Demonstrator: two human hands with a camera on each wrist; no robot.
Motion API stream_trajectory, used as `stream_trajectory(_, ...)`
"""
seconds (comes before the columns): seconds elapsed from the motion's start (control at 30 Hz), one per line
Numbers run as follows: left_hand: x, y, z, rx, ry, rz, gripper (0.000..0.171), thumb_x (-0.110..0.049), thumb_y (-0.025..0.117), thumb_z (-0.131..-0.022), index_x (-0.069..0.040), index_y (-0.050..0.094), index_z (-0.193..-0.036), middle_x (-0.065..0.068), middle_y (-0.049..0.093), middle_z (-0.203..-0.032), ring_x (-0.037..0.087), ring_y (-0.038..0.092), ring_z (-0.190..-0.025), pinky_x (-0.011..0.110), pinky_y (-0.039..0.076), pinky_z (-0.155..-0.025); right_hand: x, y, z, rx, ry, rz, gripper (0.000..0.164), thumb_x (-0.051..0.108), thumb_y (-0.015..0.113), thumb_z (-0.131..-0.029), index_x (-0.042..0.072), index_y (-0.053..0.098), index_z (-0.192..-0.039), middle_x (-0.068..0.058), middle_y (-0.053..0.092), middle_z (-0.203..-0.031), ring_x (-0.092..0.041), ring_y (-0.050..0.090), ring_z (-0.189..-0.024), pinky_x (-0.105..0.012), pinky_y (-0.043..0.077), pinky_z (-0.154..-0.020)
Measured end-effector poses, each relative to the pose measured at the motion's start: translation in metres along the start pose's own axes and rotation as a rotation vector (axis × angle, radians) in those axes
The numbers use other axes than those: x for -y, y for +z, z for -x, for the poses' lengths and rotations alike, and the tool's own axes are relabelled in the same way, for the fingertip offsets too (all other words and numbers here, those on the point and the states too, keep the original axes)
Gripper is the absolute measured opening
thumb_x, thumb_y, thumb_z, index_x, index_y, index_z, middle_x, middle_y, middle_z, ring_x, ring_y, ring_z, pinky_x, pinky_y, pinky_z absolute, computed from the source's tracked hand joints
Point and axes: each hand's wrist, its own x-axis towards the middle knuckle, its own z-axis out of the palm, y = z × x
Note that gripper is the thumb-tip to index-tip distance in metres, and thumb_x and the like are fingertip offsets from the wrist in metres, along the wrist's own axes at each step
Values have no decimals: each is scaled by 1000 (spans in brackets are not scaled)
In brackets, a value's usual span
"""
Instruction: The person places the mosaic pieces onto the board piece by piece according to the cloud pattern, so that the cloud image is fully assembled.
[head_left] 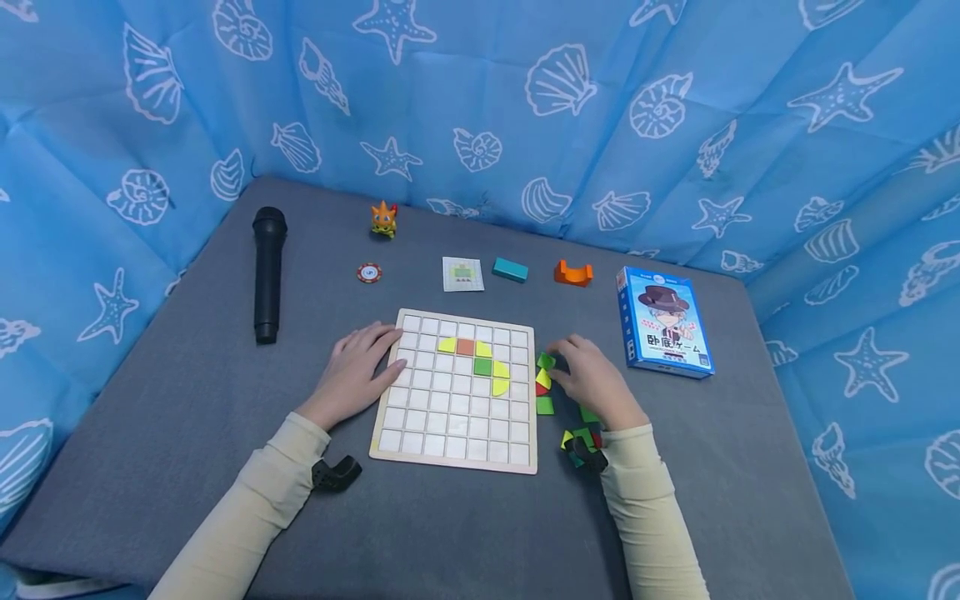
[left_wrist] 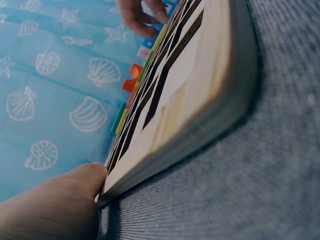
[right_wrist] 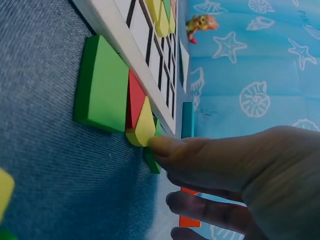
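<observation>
A white gridded board (head_left: 453, 462) with a pale wooden rim lies in the middle of the table in the head view. My left hand (head_left: 356, 375) rests at its left edge, fingers spread over the rim. Yellow rounded pieces (head_left: 501, 387), an orange square (head_left: 466, 347) and a green square (head_left: 482, 366) sit on the grid. Beside the right rim, my right hand (head_left: 596, 382) reaches over small pieces, its thumb (right_wrist: 167, 146) at a yellow piece (right_wrist: 142, 125) and a green one. A red piece (right_wrist: 134, 100) and a green square block (right_wrist: 102, 85) lie alongside.
More coloured pieces (head_left: 581, 437) lie near the right wrist. Behind the board are a pattern card (head_left: 462, 274), a teal block (head_left: 510, 269), an orange notched block (head_left: 573, 273), a poker chip (head_left: 369, 272) and a toy figure (head_left: 384, 220). A microphone (head_left: 267, 275) and a blue box (head_left: 666, 321) flank it.
</observation>
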Motion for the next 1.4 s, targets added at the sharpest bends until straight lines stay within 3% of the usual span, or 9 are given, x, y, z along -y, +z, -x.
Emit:
stream_trajectory(0.3,0,2,1,2,-7,-2,56,-47,49,-98,-18,43,-145,7,40,-148,30,27,-142,56,18,-113,-3,7,-2,16,14,5,35,13,69,-89,10,61,-124,-10,58,-118,-26,55,-105,-46,49,-94)
stream_trajectory(0.67,0,4,-1,-13,7,0,56,-46,50,-97,-17,43,-145,7,41,-147,30,27,-142,56,19,-112,-10,9,-6,-3,1,-6,48,13,65,-92,10,50,-137,-11,54,-132,-28,53,-118,-49,45,-100)
stream_trajectory(0.97,0,4,-1,-10,0,-8,56,-47,49,-97,-17,43,-145,8,41,-147,30,28,-142,56,18,-113,-9,11,-7,0,-28,24,43,13,64,-92,9,54,-134,-11,56,-123,-26,57,-106,-47,49,-95)
stream_trajectory(1.4,1,3,-2,-8,-4,-14,56,-46,49,-98,-17,43,-145,7,41,-148,29,28,-142,56,19,-113,-14,15,-10,-51,-54,74,35,14,61,-95,7,58,-129,-11,57,-119,-25,59,-101,-44,52,-91)
